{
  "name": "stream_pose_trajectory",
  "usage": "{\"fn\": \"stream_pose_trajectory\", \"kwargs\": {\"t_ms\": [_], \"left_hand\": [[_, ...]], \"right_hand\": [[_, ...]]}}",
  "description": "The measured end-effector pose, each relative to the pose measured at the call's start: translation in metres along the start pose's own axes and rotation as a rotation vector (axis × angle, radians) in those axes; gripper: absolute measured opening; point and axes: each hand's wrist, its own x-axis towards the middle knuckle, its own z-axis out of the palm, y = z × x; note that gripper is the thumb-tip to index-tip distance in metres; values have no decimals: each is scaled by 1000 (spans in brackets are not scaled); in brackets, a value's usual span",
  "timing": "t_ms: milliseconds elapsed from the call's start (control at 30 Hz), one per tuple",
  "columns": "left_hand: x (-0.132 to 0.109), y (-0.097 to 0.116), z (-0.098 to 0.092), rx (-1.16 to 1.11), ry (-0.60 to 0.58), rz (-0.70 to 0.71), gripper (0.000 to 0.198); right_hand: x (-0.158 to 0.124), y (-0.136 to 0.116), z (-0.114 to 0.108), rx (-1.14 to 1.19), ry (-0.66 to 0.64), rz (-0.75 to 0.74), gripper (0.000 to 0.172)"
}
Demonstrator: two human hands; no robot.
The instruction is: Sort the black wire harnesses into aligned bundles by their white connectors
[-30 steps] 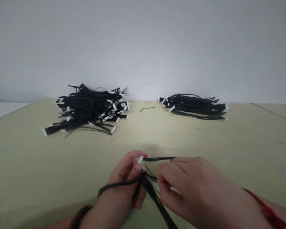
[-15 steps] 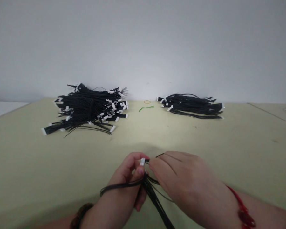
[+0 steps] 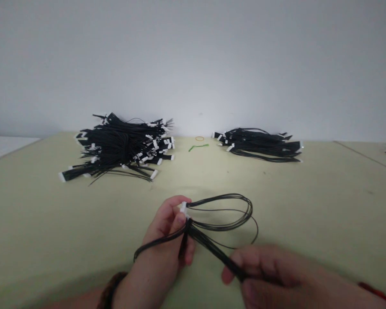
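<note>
My left hand (image 3: 165,238) pinches a white connector (image 3: 183,208) of a black wire harness (image 3: 209,242) between thumb and index finger. From that connector several thin wires loop out to the right and curve back toward the thumb. Another strand of the harness bends left across my left hand. My right hand (image 3: 276,274), slightly blurred, is closed around the thick wire bundle that runs down to the right. What the far end of the bundle looks like is hidden behind my right hand.
A large heap of black wire harnesses (image 3: 122,143) with white connectors lies at the back left of the pale table (image 3: 83,214). A smaller pile of harnesses (image 3: 260,143) lies at the back right. Between them are an orange ring (image 3: 200,138) and a green strip (image 3: 198,146). A wall stands behind.
My right hand has moved away from the connector, down and to the right, onto the wire bundle. The looped wires now show in the open. My left hand has barely moved.
</note>
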Motion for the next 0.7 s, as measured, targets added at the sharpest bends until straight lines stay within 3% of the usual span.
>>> {"fn": "stream_pose_trajectory", "kwargs": {"t_ms": [167,467,700], "left_hand": [[-1,-8,-1,-44,-46,-78,26],[-2,-21,-1,-10,-155,-119,35],[0,-21,-2,-13,-120,-159,27]], "right_hand": [[1,-1,-18,-578,331,-219,26],[33,-7,-3,-658,354,-388,22],[32,-12,-13,-794,461,-413,20]]}}
